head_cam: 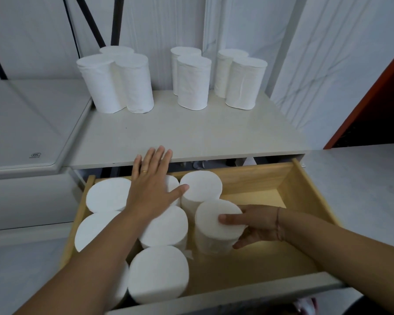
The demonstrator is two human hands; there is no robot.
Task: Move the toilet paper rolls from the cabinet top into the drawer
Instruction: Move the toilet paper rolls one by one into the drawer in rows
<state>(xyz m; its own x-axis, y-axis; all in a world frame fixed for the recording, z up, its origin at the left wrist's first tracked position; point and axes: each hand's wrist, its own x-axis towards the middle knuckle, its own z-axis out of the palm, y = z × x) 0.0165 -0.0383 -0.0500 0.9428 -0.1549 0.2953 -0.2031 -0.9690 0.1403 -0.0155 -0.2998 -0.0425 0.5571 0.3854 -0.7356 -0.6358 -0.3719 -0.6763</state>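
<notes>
Toilet paper rolls point(192, 83) stand upper centre on the cabinet top point(191, 133); right hand point(257, 223) curls round one roll point(214, 212) in the drawer point(259, 176) (probably seating it snugly), left hand point(152, 185) flat, fingers spread.

- toilet paper rolls point(192, 83): plain white
- cabinet top point(191, 133): pale off-white, unpatterned
- drawer point(259, 178): light yellowish wood inside, faint grain
- ring point(144, 171): gold
- panel point(373, 92) at far right: red-orange, possibly darker beneath
</notes>
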